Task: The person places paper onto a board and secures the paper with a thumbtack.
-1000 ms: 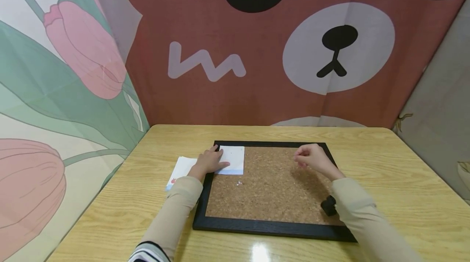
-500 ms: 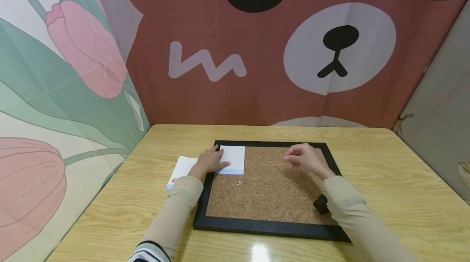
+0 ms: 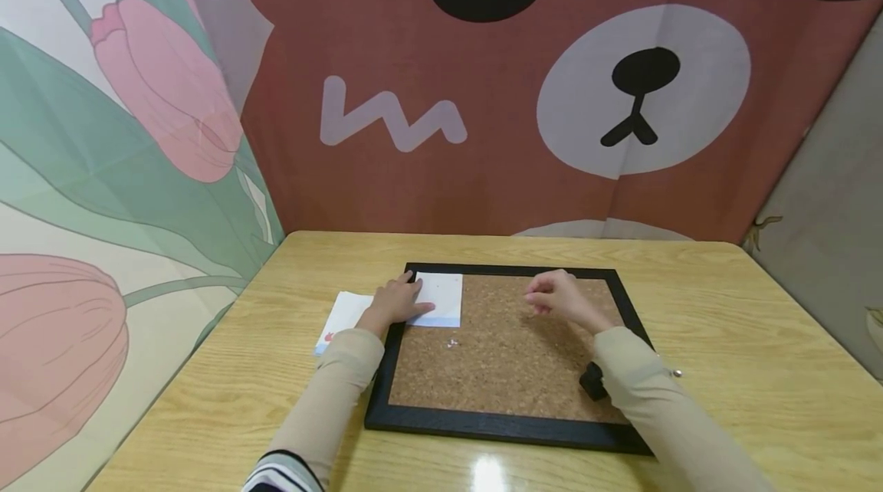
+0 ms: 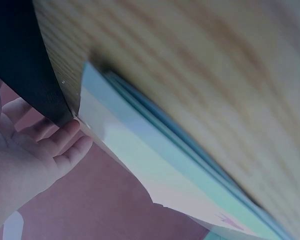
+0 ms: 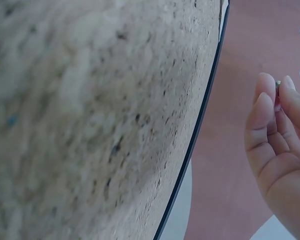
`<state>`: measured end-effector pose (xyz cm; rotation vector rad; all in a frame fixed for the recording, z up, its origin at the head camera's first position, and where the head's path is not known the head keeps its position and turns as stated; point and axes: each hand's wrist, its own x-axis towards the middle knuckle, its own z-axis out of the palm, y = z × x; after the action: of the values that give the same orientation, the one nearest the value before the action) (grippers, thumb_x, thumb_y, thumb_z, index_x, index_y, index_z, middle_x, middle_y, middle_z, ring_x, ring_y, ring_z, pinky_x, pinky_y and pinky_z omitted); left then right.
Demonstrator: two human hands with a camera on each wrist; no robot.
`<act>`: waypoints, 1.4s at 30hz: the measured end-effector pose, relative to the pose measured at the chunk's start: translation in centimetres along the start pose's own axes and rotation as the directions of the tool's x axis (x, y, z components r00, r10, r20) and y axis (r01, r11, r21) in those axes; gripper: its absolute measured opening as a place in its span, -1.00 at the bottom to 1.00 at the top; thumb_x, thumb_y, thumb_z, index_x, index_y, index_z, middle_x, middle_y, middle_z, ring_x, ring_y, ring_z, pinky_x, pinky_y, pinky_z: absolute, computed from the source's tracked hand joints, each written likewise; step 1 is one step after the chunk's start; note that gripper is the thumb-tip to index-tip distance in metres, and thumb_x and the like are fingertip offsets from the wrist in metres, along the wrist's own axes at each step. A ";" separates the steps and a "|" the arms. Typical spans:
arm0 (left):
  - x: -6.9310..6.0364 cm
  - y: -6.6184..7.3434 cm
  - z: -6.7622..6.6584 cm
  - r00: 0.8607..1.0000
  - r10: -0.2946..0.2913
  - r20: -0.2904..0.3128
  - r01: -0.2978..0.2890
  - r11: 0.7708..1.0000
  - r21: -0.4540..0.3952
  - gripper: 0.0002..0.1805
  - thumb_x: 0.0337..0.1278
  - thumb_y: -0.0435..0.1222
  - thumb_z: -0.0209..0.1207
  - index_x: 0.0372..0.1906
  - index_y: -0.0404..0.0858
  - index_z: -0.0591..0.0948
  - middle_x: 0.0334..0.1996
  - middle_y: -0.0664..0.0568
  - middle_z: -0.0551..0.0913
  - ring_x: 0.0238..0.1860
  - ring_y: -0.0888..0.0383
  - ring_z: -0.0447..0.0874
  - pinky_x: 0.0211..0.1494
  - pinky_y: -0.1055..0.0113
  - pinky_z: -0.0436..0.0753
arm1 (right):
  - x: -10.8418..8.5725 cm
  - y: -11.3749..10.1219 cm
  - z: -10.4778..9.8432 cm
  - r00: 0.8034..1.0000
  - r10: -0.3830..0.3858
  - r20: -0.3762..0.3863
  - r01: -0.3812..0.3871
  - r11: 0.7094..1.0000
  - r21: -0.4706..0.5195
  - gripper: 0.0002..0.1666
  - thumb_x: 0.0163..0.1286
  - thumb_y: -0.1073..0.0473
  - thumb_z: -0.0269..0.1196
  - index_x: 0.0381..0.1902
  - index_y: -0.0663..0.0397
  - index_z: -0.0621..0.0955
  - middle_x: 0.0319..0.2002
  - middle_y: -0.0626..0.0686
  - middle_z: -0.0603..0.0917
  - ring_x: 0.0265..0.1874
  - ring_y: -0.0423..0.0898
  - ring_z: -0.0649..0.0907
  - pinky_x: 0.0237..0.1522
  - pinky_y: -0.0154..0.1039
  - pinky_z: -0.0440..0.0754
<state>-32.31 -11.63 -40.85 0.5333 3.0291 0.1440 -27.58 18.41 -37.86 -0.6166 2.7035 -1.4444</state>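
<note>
My left hand (image 3: 396,302) lies at the upper left corner of a black-framed cork board (image 3: 510,377), fingers spread. It presses on a white sheet of paper (image 3: 441,296) with a pale blue lower edge. In the left wrist view, fingers of the left hand (image 4: 35,145) are stretched out at the frame's edge. My right hand (image 3: 562,299) is above the board's upper right part. Between its thumb and fingers it pinches a small pin (image 5: 278,90), mostly hidden, in the right wrist view. Several tiny clear bits (image 3: 452,343) lie on the cork below the sheet.
A stack of white paper sheets (image 3: 341,319) lies on the wooden table (image 3: 228,415), left of the board. A tiny shiny bead-like thing (image 3: 677,373) lies right of the board. A patterned cloth (image 3: 483,185) hangs behind the table.
My right hand has moved left over the board, still pinching the small pin. The shiny thing at the right has come into sight from behind the arm. My left hand stays on the paper.
</note>
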 end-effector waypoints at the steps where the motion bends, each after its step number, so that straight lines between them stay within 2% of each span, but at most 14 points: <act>1: 0.0 0.0 0.0 1.000 0.000 -0.001 0.000 1.000 0.000 -0.28 0.09 0.13 0.02 0.25 -0.26 0.32 0.28 -0.21 0.16 0.15 -0.23 0.28 0.01 -0.11 0.37 | 0.1 0.0 0.1 1.000 0.002 0.002 -0.002 1.000 -0.007 -0.89 0.19 0.42 0.17 -0.39 0.46 0.57 -0.60 0.24 0.59 -0.64 0.05 0.59 -0.57 -0.12 0.57; 5: 0.0 0.1 -0.1 1.000 -0.002 -0.004 0.002 1.000 0.000 -0.28 0.09 0.12 0.03 0.25 -0.27 0.33 0.28 -0.21 0.17 0.15 -0.23 0.28 0.01 -0.11 0.37 | 0.5 -0.1 0.3 1.000 -0.021 0.014 0.021 1.000 -0.018 -0.89 0.19 0.42 0.17 -0.39 0.46 0.57 -0.59 0.25 0.59 -0.64 0.04 0.58 -0.57 -0.11 0.57; 11: -0.1 0.1 -0.1 1.000 -0.001 -0.002 0.001 1.000 0.008 -0.28 0.09 0.13 0.03 0.23 -0.29 0.34 0.28 -0.22 0.18 0.14 -0.23 0.28 0.01 -0.11 0.37 | 0.9 -0.4 0.7 1.000 0.001 0.030 -0.001 1.000 -0.018 -0.89 0.20 0.41 0.17 -0.38 0.44 0.57 -0.57 0.24 0.61 -0.63 0.06 0.59 -0.57 -0.14 0.57; 19: -0.2 0.2 -0.2 1.000 -0.003 -0.006 0.003 1.000 0.010 -0.27 0.09 0.12 0.03 0.22 -0.32 0.34 0.27 -0.22 0.18 0.15 -0.22 0.29 0.03 -0.10 0.36 | 1.5 -0.4 1.4 0.999 -0.009 0.051 0.009 1.000 -0.011 -0.90 0.19 0.42 0.17 -0.38 0.44 0.57 -0.55 0.27 0.60 -0.65 0.06 0.58 -0.62 -0.20 0.54; 25: -0.2 0.3 -0.2 1.000 0.000 -0.013 0.001 1.000 0.025 -0.28 0.09 0.12 0.03 0.21 -0.32 0.36 0.27 -0.22 0.20 0.13 -0.21 0.31 0.02 -0.09 0.38 | 1.9 -0.6 1.8 0.999 0.003 0.055 -0.002 1.000 -0.002 -0.90 0.19 0.41 0.17 -0.38 0.43 0.57 -0.55 0.25 0.60 -0.65 0.03 0.58 -0.61 -0.14 0.55; 31: -0.3 0.2 -0.2 1.000 -0.007 -0.021 0.008 1.000 0.027 -0.28 0.08 0.12 0.04 0.20 -0.32 0.37 0.26 -0.22 0.21 0.13 -0.21 0.32 0.01 -0.09 0.38 | 2.4 -0.6 2.4 0.998 -0.016 0.054 0.018 1.000 -0.022 -0.93 0.19 0.43 0.17 -0.40 0.41 0.58 -0.58 0.23 0.60 -0.64 0.09 0.58 -0.61 -0.11 0.54; 38: -0.3 0.3 -0.3 1.000 -0.019 -0.014 0.019 1.000 0.023 -0.28 0.09 0.13 0.03 0.21 -0.32 0.36 0.26 -0.22 0.21 0.15 -0.20 0.30 0.04 -0.09 0.36 | 3.1 -1.0 3.1 0.999 -0.001 0.040 0.003 1.000 -0.029 -0.94 0.17 0.44 0.19 -0.42 0.42 0.58 -0.60 0.23 0.60 -0.68 0.02 0.58 -0.65 -0.26 0.52; 42: -0.3 0.5 -0.3 1.000 -0.020 -0.013 0.020 1.000 0.015 -0.27 0.08 0.12 0.04 0.21 -0.32 0.36 0.26 -0.22 0.21 0.15 -0.20 0.29 0.05 -0.09 0.35 | 3.4 -1.2 3.3 0.999 0.011 0.046 -0.010 0.999 -0.034 -0.94 0.17 0.45 0.18 -0.42 0.42 0.57 -0.57 0.24 0.60 -0.69 -0.02 0.58 -0.65 -0.27 0.52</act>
<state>-31.92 -11.34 -40.44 0.5052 3.0492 0.1233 -29.69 13.99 -38.21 -0.6284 2.6974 -1.3676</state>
